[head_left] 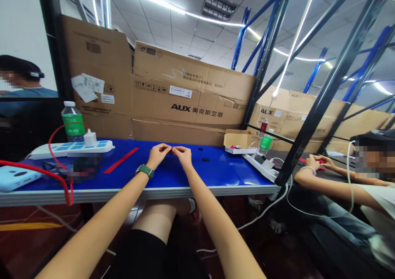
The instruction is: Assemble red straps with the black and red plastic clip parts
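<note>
Above the blue tabletop [173, 176] my left hand [159, 153] and my right hand [182, 154] meet at the fingertips. Both are closed in a pinch around something small and dark, mostly hidden by the fingers, whose kind I cannot make out. A green-strapped watch [145, 170] is on my left wrist. To the left of my hands a flat red strip [121, 160] lies slantwise on the table. Two small black pieces lie to the right: a nearer black piece [205, 159] and a farther black piece [200, 149].
A white power strip [74, 148], a water bottle [73, 122] and a light-blue device [18, 178] with red cable stand left. An open small box [239, 143] and another power strip [261, 168] are right. Cardboard [191, 94] walls the back; a co-worker's hands [317, 162] are beyond the post.
</note>
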A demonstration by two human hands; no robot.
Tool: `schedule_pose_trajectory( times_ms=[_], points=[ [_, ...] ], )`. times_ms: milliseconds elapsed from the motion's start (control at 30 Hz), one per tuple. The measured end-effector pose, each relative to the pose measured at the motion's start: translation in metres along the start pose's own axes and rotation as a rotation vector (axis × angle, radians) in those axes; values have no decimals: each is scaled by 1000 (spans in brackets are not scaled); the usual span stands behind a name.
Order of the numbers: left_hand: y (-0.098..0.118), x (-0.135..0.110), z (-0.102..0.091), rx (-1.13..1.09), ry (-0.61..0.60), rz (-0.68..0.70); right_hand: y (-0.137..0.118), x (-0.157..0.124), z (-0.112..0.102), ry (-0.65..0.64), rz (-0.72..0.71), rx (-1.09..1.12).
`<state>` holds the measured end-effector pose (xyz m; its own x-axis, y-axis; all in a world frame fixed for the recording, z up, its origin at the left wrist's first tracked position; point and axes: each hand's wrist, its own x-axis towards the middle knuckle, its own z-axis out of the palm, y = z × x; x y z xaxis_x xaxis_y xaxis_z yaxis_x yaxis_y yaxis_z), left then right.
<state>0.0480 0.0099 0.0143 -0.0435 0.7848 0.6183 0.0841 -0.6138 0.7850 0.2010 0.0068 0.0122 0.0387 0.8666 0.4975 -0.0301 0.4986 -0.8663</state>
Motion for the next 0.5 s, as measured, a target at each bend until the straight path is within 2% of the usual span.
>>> schedule_pose_trajectory(
  times_ms=[367,500],
  points=[
    [5,-4,2,66,-159,73,-4,-1,-11,52,62,-109],
    [4,-4,2,190,-166,116,-6,-4,-8,68,137,-67]
  ],
)
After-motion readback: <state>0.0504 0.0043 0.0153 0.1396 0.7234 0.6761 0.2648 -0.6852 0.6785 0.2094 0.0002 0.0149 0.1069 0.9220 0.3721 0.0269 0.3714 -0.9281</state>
